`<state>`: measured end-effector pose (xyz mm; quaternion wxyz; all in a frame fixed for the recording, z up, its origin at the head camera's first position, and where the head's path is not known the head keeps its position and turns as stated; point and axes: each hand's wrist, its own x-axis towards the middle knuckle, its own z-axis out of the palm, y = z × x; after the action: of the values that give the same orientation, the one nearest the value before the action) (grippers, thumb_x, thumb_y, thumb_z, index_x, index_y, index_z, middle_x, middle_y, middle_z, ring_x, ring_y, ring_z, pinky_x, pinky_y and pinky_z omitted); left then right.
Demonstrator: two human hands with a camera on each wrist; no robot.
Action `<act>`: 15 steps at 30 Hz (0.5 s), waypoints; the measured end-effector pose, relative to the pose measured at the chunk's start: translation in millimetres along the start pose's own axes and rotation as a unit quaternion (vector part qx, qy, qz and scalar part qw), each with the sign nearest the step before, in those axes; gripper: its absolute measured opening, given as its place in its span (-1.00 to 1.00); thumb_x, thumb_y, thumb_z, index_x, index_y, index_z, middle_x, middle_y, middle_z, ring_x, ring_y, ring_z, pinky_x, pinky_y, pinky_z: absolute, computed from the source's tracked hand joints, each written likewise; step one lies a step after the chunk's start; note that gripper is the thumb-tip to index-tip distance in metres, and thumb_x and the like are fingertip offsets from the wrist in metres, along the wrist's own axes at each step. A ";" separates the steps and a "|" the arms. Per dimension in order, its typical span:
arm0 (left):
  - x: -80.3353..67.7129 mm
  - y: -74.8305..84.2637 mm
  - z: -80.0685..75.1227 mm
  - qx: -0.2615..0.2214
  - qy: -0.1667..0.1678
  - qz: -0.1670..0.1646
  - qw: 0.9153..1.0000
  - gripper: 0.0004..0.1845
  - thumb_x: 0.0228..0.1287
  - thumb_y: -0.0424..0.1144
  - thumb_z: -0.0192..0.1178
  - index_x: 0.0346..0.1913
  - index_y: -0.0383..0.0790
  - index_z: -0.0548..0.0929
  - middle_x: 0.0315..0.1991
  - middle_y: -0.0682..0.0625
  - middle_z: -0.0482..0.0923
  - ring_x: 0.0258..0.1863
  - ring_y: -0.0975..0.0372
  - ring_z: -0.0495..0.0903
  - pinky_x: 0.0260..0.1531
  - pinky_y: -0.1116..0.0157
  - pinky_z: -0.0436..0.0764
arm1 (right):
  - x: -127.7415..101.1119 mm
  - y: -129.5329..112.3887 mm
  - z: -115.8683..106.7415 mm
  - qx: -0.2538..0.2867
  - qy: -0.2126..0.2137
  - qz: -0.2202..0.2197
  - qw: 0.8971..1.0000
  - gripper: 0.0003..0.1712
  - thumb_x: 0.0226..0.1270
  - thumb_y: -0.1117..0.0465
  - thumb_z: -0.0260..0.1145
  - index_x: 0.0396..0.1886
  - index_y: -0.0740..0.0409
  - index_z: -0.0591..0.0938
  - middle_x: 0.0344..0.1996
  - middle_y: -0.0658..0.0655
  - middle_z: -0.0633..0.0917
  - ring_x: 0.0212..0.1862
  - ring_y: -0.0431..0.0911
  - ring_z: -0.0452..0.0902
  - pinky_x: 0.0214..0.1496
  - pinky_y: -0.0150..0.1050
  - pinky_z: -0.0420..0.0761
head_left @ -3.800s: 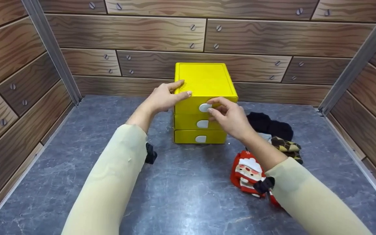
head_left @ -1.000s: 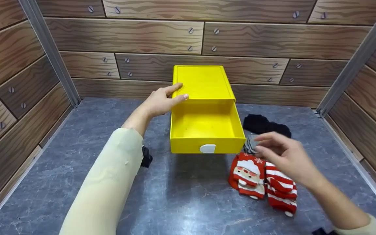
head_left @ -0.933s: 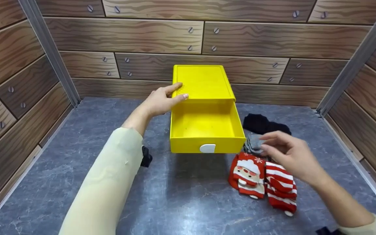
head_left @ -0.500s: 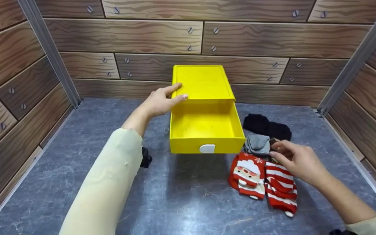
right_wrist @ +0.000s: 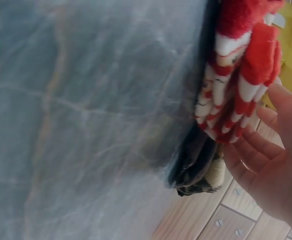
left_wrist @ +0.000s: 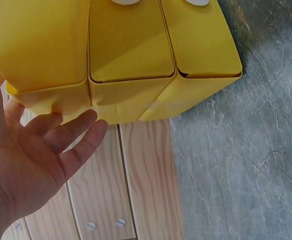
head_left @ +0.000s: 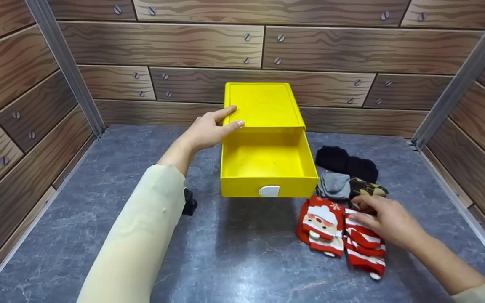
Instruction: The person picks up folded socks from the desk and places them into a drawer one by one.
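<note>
Left hand (head_left: pixel 209 130) rests with straight fingers on the top front-left edge of the yellow drawer box (head_left: pixel 263 103), thumb down the side; nothing pinched, just bracing. Wrist view shows the same open palm (left_wrist: pixel 31 165) against the box corner. Right hand (head_left: pixel 387 221) is low over the sock pile, fingertips on the striped red-and-white sock (head_left: pixel 364 246), fingers loosely spread and slightly bent; whether it has actually pinched fabric cannot be told from the head view, and the right wrist view shows fingers (right_wrist: pixel 266 150) beside the sock's edge, not closed round it. Santa sock (head_left: pixel 320 225) lies touching the striped one on its left. Grey sock (head_left: pixel 334 185), brown patterned sock (head_left: pixel 366 190) and black sock (head_left: pixel 345 162) sit just behind. Top drawer (head_left: pixel 270 162) is pulled out and empty, its front near the Santa sock. Key relation: socks are on the right of the drawer, right hand on them, left hand well apart; drawer opening lies forward-left of the right hand. Striped sock's long axis runs roughly toward the person. All on the grey surface (head_left: pixel 99 202).
</note>
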<state>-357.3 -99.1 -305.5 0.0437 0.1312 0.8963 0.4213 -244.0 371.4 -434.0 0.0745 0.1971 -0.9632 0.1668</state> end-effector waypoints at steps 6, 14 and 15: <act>1.0 -0.6 -1.6 0.001 -0.003 0.002 1.000 -0.14 0.45 0.37 0.20 0.69 0.22 0.22 0.64 -0.01 0.24 0.52 0.16 0.34 0.43 0.08 0.42 | -3.1 3.9 5.9 -0.011 -0.024 -0.004 1.000 -0.41 0.41 -0.20 0.47 0.18 0.14 0.73 -0.04 0.14 0.80 -0.04 0.16 0.74 -0.01 0.24 0.66; -0.4 0.5 -1.8 -0.006 -0.004 -0.003 1.000 -0.13 0.45 0.37 0.21 0.70 0.22 0.22 0.65 -0.01 0.23 0.53 0.14 0.33 0.44 0.06 0.42 | -9.8 7.7 18.0 -0.033 -0.029 -0.011 0.999 -0.47 0.37 -0.18 0.50 0.13 0.08 0.76 -0.01 0.20 0.74 -0.01 0.25 0.71 -0.02 0.28 0.66; -0.6 0.6 -1.6 -0.005 -0.005 -0.005 1.000 -0.13 0.44 0.37 0.21 0.70 0.23 0.22 0.65 0.00 0.23 0.53 0.15 0.32 0.45 0.06 0.40 | -10.3 8.0 19.3 -0.034 -0.031 -0.010 0.999 -0.48 0.38 -0.17 0.50 0.12 0.09 0.77 -0.01 0.21 0.74 0.00 0.26 0.71 -0.01 0.29 0.66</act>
<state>-356.8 -100.0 -304.0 0.0505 0.1285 0.8945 0.4253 -239.4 375.2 -456.5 0.0535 0.2094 -0.9681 0.1268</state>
